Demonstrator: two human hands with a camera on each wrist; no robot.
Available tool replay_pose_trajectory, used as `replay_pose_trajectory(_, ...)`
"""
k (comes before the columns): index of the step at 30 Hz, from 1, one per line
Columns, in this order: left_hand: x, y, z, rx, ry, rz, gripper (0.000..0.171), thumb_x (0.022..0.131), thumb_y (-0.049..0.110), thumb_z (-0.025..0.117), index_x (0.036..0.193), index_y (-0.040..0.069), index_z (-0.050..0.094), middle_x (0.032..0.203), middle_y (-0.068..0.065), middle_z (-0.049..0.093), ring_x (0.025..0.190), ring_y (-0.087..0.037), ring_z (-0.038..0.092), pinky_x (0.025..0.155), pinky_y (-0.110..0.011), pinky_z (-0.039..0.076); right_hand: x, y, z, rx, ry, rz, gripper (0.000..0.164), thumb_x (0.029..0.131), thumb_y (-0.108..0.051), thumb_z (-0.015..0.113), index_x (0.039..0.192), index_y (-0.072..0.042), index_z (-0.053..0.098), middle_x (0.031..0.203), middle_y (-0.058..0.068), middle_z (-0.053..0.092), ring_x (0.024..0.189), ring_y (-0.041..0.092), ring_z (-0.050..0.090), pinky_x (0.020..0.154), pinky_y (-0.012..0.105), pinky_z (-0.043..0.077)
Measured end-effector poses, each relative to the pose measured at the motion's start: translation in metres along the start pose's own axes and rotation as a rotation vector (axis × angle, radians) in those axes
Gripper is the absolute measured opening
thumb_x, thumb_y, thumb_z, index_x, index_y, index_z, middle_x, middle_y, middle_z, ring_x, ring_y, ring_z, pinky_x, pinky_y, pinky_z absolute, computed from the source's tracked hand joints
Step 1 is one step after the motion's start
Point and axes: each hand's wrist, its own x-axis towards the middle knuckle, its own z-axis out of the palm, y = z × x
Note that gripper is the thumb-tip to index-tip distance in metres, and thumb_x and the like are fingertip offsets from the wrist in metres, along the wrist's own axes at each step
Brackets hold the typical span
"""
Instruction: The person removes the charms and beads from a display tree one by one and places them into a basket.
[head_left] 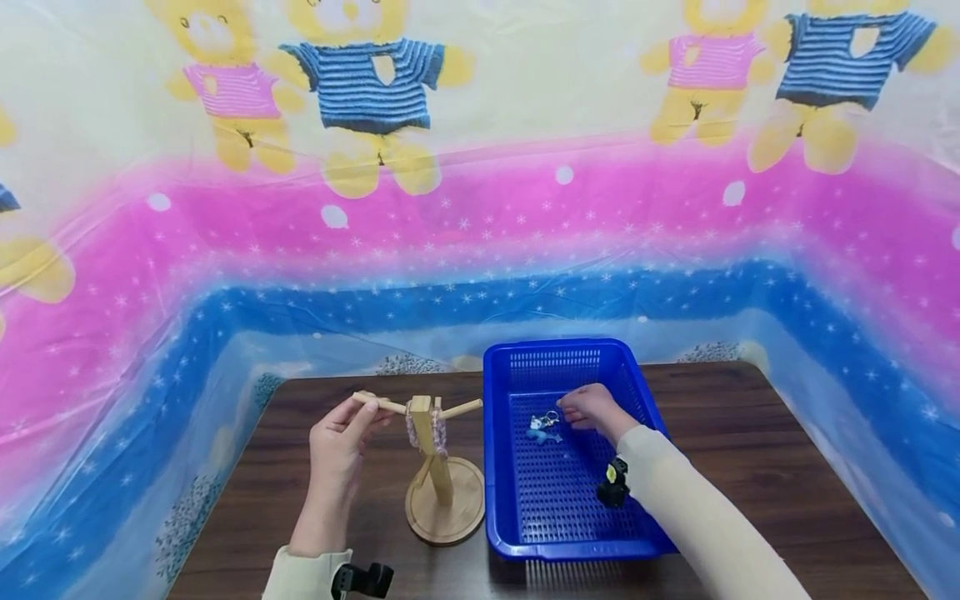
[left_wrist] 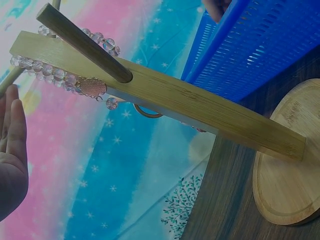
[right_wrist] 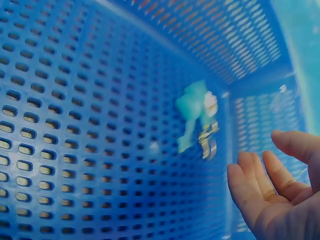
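My left hand [head_left: 341, 446] holds one end of a peg [head_left: 386, 405] on a wooden stand [head_left: 444, 487], thumb and fingers around it. Strings of clear pinkish beads [left_wrist: 50, 72] hang on the stand close to its post, one with a small mesh-like charm [left_wrist: 93, 86]. Over the blue basket [head_left: 504, 552], my right hand [head_left: 592, 408] has its fingers loosely bent with nothing between them. Just beside those fingertips, a keychain [head_left: 542, 435] with a teal and white figure and a metal clasp lies in the basket; it looks blurred in the right wrist view.
The stand's round base [head_left: 468, 517] rests on a dark wooden table [head_left: 735, 467], right beside the basket's left wall. Behind the table and along both sides hangs a cloth [head_left: 487, 208] printed with bears and snowflakes.
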Motion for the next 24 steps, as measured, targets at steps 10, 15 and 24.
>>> replay_pose_trajectory(10,-0.001,0.001,-0.002,-0.025,-0.016,0.002,0.029,0.100,-0.004,0.058,0.090,0.016,0.077,0.085,0.006,0.079,0.077,-0.003,0.076,0.074,-0.018,0.064,-0.042,-0.035,0.003,-0.073,-0.141,-0.160,0.040,0.102,-0.018,0.062,0.133,0.007,0.058,0.138,0.028,0.061,0.128,0.044,0.061,0.107,0.051,0.057)
replay_pose_trajectory(15,0.000,0.001,-0.003,-0.025,-0.019,0.001,0.030,0.100,-0.004,0.058,0.090,0.017,0.077,0.086,0.007,0.080,0.078,-0.003,0.076,0.074,-0.017,0.064,-0.069,-0.045,0.012,-0.025,-0.147,-0.259,0.036,0.101,-0.018,0.064,0.129,0.004,0.063,0.128,0.023,0.067,0.117,0.037,0.067,0.099,0.044,0.063)
replay_pose_trajectory(24,0.000,-0.002,0.001,-0.041,-0.023,0.010,0.033,0.100,-0.006,0.057,0.089,0.018,0.077,0.084,0.006,0.079,0.076,-0.003,0.076,0.074,-0.017,0.064,-0.103,-0.048,0.029,0.078,-0.139,-0.397,0.032,0.099,-0.018,0.068,0.124,0.002,0.066,0.124,0.020,0.070,0.103,0.016,0.071,0.095,0.040,0.065)
